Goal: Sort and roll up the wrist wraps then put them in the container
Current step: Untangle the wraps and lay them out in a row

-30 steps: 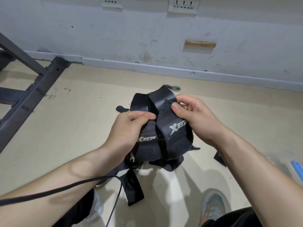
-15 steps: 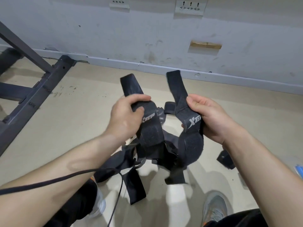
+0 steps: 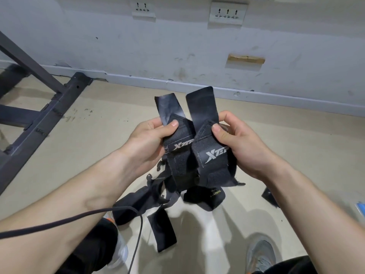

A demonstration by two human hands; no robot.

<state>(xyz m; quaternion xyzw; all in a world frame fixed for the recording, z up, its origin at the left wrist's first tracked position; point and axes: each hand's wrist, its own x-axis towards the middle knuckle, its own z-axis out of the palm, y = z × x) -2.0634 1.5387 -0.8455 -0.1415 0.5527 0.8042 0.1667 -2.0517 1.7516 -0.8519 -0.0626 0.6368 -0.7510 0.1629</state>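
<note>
Two black wrist wraps were up in the air side by side, touching, loose ends pointing up. Left hand (image 3: 150,141) had its thumb and fingers clamped on the left wrap (image 3: 178,149), and right hand (image 3: 243,149) pinched the right wrap (image 3: 214,157) the same way. The leftover wraps (image 3: 138,202) sat tangled on the floor (image 3: 94,139) right below.

Two hands (image 3: 146,144), two held wraps (image 3: 180,155), two sockets (image 3: 227,13), two shoes (image 3: 260,254).

A plain gym-like room: dark steel equipment frame (image 3: 39,119), scuffed wall (image 3: 177,46) with 2 socket plates (image 3: 227,13), beige floor (image 3: 94,151).
</note>
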